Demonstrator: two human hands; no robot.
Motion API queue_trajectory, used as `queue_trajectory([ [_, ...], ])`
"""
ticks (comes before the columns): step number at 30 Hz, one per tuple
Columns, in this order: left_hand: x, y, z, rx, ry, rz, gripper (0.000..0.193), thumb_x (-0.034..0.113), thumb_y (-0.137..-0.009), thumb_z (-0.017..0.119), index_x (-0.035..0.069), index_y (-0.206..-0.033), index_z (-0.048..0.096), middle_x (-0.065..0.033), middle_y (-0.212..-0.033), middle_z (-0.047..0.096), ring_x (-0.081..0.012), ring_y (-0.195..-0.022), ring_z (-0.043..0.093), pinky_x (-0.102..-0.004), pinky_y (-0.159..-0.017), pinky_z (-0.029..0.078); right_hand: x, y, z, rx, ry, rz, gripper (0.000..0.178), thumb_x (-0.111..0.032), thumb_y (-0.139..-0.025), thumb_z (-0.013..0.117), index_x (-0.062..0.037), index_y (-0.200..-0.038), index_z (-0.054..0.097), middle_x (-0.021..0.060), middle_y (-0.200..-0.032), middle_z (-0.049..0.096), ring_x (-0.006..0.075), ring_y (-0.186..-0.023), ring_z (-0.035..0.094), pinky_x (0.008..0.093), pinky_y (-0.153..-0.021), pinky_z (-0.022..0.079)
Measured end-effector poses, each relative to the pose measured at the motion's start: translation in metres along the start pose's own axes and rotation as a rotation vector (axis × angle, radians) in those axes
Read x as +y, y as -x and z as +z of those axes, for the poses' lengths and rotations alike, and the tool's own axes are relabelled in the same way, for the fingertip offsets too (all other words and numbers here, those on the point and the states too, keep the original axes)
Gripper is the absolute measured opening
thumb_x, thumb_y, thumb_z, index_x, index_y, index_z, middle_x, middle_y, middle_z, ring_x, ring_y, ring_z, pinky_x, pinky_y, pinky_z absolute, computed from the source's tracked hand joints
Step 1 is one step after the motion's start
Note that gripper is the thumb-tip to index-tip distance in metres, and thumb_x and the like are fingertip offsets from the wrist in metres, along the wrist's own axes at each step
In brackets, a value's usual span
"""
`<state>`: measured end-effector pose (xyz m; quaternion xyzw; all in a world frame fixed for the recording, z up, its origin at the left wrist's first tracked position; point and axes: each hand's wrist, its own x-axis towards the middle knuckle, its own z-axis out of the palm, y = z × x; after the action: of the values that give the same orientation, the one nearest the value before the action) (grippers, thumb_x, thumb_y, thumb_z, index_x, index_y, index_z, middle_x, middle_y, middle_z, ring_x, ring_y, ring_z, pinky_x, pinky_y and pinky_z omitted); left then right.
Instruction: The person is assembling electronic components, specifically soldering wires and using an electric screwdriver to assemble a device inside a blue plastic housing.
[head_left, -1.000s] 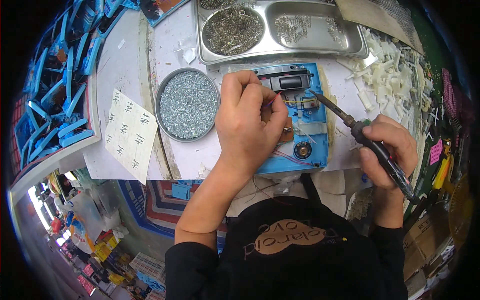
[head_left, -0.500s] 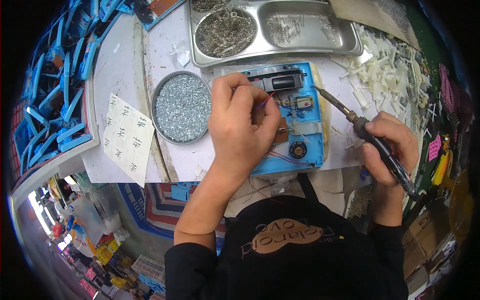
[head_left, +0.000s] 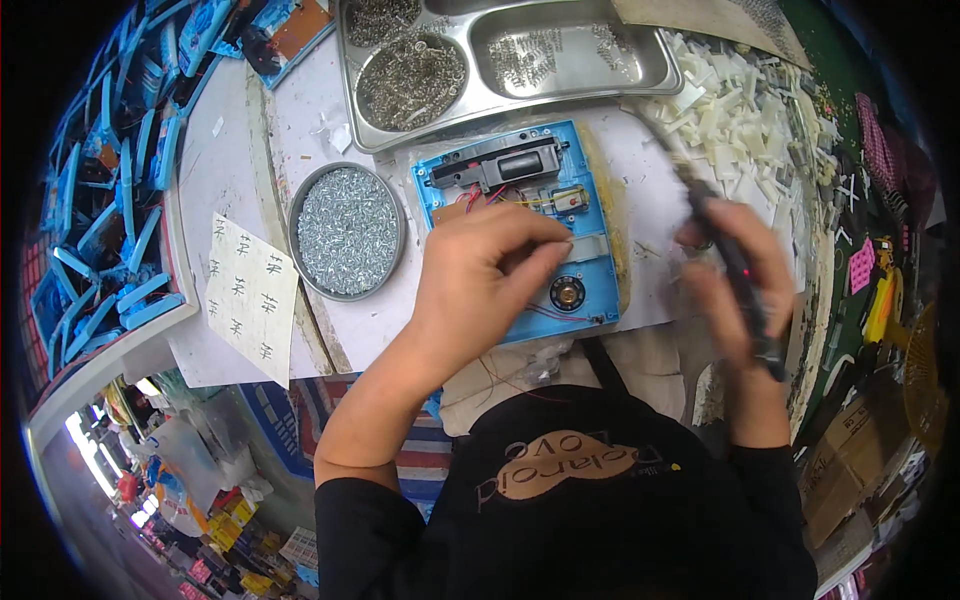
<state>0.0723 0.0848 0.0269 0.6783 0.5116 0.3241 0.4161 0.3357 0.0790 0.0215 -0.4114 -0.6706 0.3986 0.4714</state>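
Note:
A blue plastic casing (head_left: 600,285) lies open in front of me on the table. Inside it are a long black module (head_left: 500,168), a small gearbox-like part (head_left: 570,200), coloured wires, a pale translucent strip (head_left: 588,247) and a round speaker (head_left: 567,293). My left hand (head_left: 485,270) is over the casing's left part, thumb and forefinger pinched beside the pale strip; whatever they hold is too small or hidden. Right of the casing, my right hand (head_left: 745,285), blurred by motion, is closed round the black handle of a soldering iron (head_left: 725,225), its tip pointing up and away.
Left of the casing stands a round dish (head_left: 297,222) of small silvery screws. Behind are a metal tray (head_left: 400,145) with springs and small metal parts, and a heap of white plastic pieces (head_left: 735,120). More blue casings (head_left: 130,190) pile up left, near a handwritten paper (head_left: 250,300).
My left hand has moved from the wires near the black module toward the pale strip. The soldering iron has swung away from the casing, its tip farther off. The whole view has shifted slightly.

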Motion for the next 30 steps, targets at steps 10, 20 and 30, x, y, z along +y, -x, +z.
queue_trajectory([
  [10, -0.004, 0.001, 0.005, 0.099, 0.124, -0.126, 0.007, 0.002, -0.084, 0.079, -0.001, -0.086, 0.072, -0.0069, -0.067, 0.068, -0.0099, -0.055, 0.058, -0.0263, -0.053, 0.045, 0.003, -0.033, 0.068, -0.048, 0.007, -0.016, 0.060, 0.008, -0.080, 0.075, -0.0106, -0.136, 0.061, 0.0091, -0.100, 0.065, 0.0196, -0.086, 0.068, 0.0297, -0.076, 0.054],
  [20, -0.002, 0.002, 0.003, 0.084, 0.158, -0.191, 0.007, 0.002, -0.085, 0.078, -0.001, -0.086, 0.071, -0.0059, -0.069, 0.068, -0.0089, -0.059, 0.058, -0.0260, -0.055, 0.046, 0.003, -0.031, 0.069, -0.035, 0.083, -0.140, 0.064, 0.014, -0.076, 0.073, -0.0075, -0.135, 0.061, 0.0082, -0.095, 0.061, 0.0187, -0.080, 0.064, 0.0286, -0.071, 0.052],
  [30, -0.003, 0.003, 0.001, 0.068, 0.220, -0.237, 0.009, 0.003, -0.087, 0.075, -0.003, -0.089, 0.070, -0.0049, -0.070, 0.067, -0.0066, -0.063, 0.059, -0.0251, -0.058, 0.047, 0.008, -0.037, 0.067, -0.147, 0.009, -0.227, 0.048, 0.005, -0.091, 0.059, -0.0050, -0.138, 0.059, 0.0066, -0.091, 0.057, 0.0108, -0.062, 0.058, 0.0245, -0.063, 0.049],
])
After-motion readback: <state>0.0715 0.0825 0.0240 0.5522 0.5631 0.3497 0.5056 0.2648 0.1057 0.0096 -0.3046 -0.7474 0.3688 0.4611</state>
